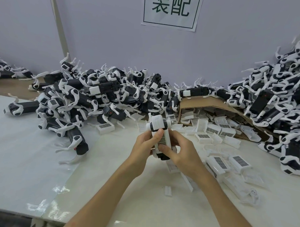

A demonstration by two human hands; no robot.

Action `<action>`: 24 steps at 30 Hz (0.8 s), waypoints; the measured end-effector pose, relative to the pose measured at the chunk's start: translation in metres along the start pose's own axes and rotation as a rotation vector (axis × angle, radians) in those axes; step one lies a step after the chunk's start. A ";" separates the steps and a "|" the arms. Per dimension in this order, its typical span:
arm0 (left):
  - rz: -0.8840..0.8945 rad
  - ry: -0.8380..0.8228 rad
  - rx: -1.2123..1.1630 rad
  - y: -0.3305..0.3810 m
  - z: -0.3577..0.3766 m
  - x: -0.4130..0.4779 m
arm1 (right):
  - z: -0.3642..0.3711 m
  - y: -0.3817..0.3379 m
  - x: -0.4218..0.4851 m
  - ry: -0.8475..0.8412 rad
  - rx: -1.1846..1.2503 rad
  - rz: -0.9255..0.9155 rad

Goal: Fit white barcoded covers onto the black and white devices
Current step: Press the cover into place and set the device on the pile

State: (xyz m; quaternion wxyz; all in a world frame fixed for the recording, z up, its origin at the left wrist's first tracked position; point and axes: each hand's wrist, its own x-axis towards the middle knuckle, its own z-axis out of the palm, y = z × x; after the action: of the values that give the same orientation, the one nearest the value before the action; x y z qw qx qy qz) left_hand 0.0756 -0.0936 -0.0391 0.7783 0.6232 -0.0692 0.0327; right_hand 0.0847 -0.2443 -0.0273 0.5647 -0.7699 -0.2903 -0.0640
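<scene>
Above the white tabletop (140, 209), I see left hand (143, 146) and right hand (183, 150) curled round one black and white plastic device (157, 125); both thumbs (157, 134) press its white barcoded cover (163, 140), possibly seated flush.

Held device (158, 124) lower half mostly hidden under hands (183, 150); wall sign (171, 9) top cropped.

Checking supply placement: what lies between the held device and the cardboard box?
In the head view, loose white barcoded covers lie scattered between the held device and the cardboard box.
</scene>
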 end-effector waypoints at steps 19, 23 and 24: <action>0.007 -0.043 -0.050 0.004 0.005 -0.004 | 0.004 0.006 0.001 0.033 0.000 0.047; 0.001 -0.032 -0.067 0.004 0.004 -0.004 | 0.006 0.006 0.002 0.052 -0.023 0.036; -0.003 -0.033 -0.067 0.004 0.004 -0.004 | 0.007 0.007 0.001 0.049 -0.017 0.047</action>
State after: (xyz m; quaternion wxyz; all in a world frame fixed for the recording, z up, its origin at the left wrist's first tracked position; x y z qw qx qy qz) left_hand 0.0713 -0.0966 -0.0346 0.7975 0.5974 -0.0821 0.0191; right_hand 0.0880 -0.2391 -0.0347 0.5663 -0.7796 -0.2576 -0.0722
